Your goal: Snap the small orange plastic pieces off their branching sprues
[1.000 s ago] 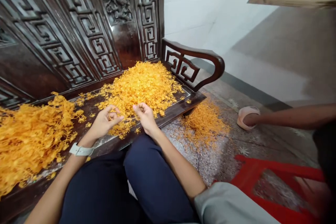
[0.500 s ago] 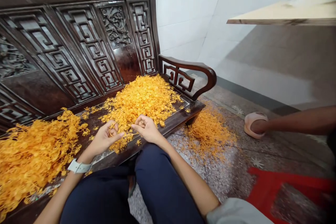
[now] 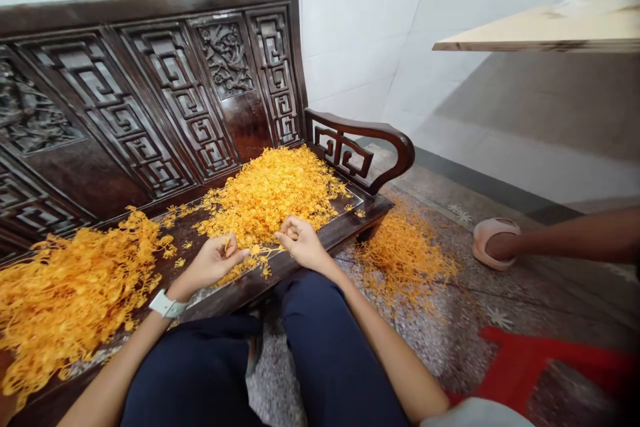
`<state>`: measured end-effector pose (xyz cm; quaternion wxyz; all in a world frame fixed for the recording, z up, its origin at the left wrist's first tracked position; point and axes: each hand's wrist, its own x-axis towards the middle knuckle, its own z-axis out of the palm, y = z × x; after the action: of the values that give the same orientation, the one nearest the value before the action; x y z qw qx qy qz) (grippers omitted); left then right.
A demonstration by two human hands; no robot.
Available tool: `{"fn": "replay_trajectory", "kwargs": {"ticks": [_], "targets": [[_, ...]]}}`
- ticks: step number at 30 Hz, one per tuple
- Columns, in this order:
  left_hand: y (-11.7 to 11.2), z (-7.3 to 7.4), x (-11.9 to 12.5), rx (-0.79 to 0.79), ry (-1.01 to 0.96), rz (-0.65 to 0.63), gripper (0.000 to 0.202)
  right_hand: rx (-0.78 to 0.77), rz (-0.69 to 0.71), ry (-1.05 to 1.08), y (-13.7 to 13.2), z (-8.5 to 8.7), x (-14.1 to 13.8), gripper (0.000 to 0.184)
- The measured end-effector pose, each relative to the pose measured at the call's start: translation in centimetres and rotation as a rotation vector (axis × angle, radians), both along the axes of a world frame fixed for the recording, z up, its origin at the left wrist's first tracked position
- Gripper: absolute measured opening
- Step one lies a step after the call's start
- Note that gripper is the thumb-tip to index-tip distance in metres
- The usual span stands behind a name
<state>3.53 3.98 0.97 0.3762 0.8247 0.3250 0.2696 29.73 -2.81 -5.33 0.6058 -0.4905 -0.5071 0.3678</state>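
My left hand, with a pale watch at its wrist, is closed, a thin orange strand showing at its fingertips. My right hand pinches the end of an orange plastic sprig that stretches between the two hands, with small flower-like tips hanging from it. Just behind the hands rises a heap of small flower-like orange pieces on the wooden bench. To the left lies a second heap of longer, stringy orange sprigs.
The dark carved bench has a curved armrest at its right end. On the floor beside it lie thin orange stems. Another person's foot in a pink slipper, a red stool and a pale board are to the right.
Both hands appear further right in the picture, as the view has shifted slightly. They have drawn a little apart, and the sprig between them shows more clearly.
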Motion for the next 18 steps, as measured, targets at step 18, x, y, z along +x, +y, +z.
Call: {"fn": "replay_trajectory", "kwargs": {"ticks": [18], "targets": [[1.0, 1.4, 1.1, -0.404, -0.105, -0.113, 0.03, 0.074, 0.301, -0.104, 3.4, 0.9, -4.0, 0.047]]}}
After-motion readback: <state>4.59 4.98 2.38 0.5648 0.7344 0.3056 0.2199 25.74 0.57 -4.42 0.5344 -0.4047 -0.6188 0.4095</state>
